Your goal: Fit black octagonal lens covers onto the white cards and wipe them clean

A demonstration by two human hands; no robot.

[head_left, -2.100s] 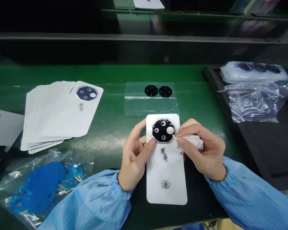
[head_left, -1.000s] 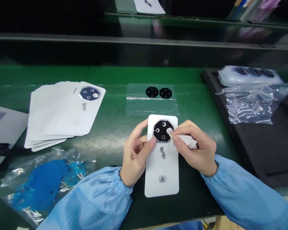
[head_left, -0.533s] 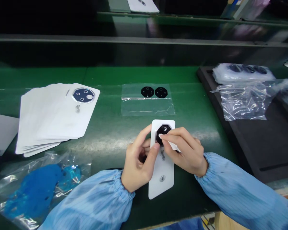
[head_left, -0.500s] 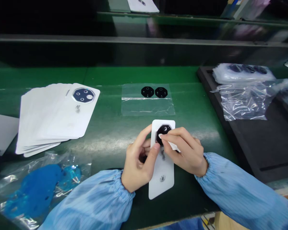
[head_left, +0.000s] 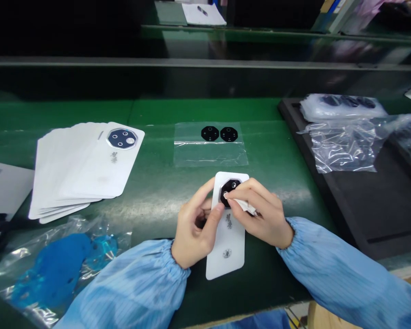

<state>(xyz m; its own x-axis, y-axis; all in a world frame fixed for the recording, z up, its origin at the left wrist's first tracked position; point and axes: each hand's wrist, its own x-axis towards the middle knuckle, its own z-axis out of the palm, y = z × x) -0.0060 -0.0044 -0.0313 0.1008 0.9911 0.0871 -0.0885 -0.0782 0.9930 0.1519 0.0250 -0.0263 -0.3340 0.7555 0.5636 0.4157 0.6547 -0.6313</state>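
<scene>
My left hand (head_left: 197, 228) grips a white phone back panel (head_left: 227, 258) by its edges, tilted slightly on the green bench. The panel carries a black octagonal camera lens plate (head_left: 230, 192), partly hidden by my fingers. My right hand (head_left: 260, 214) pinches a white wipe (head_left: 245, 206) and presses its tip on that plate. A fanned stack of similar white panels (head_left: 78, 171) lies to the left, with a lens plate (head_left: 122, 138) showing on the top one.
A clear bag (head_left: 208, 155) with two black octagonal plates lies beyond my hands. Crumpled plastic bags (head_left: 342, 146) sit on a black foam tray (head_left: 363, 219) at right. A bag with blue film (head_left: 53, 269) lies at lower left, and a white sheet (head_left: 5, 187) at far left.
My right hand has moved left, bringing the wipe across the lens plate. The panel has moved up and tilted slightly, and my left hand now covers more of its edge.
</scene>
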